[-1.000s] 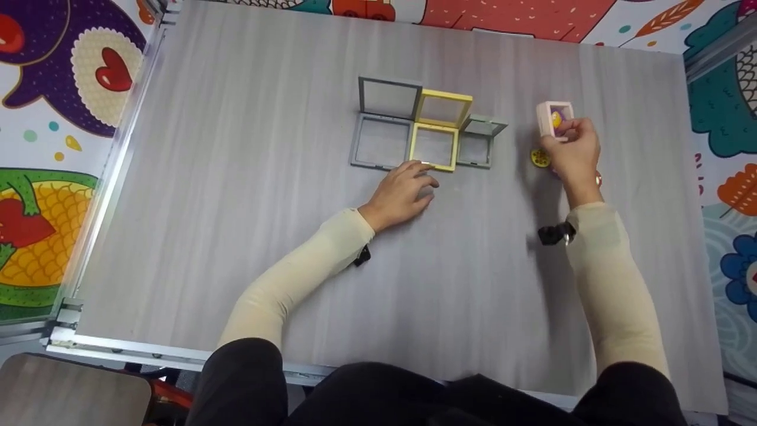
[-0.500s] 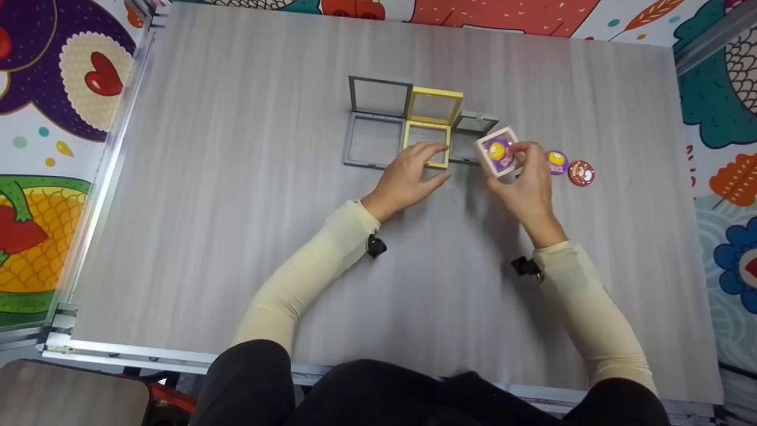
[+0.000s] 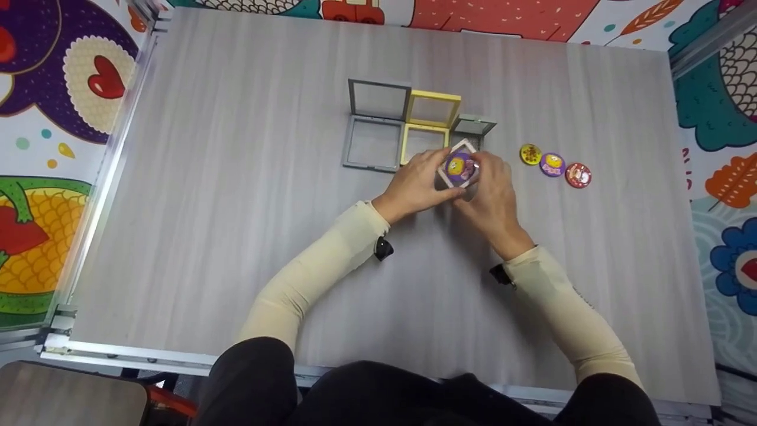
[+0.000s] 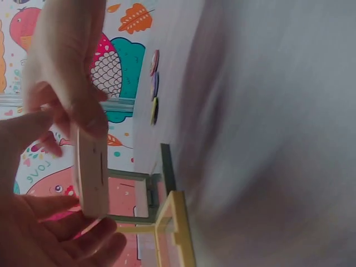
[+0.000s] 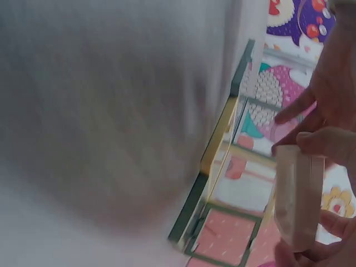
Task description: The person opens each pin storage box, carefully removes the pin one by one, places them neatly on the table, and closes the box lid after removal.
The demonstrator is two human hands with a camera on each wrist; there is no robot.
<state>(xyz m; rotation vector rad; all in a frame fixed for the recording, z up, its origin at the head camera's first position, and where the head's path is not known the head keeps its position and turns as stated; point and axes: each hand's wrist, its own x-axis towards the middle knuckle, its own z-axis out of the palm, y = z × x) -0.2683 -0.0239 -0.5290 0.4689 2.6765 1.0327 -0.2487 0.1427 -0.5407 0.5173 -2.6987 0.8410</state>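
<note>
"Since the pale pink case sits between two hands, what does the head view say about the grip?"

"Left hand and right hand each have fingers curled on its edges, from opposite sides. That leaves the clear face, with a purple badge behind it, uncovered; probably pressure belongs on the rim."

"And the things around it?"

"Grey frame, yellow frame and green frame stand side by side, lids raised, likely so each is easy to fill. Three loose badges lie in a row to the right, within easy reach, I'd judge."

"Left wrist view?"

"It shows the case edge-on, off the table and roughly level, perhaps so the badge won't slide. A dark slit runs along that edge; whether the lid is fully seated, I can't tell."

"Right wrist?"

"Thumb above, fingers below: the right hand's pinch steadies one end, while left fingers meet the far side."
</note>
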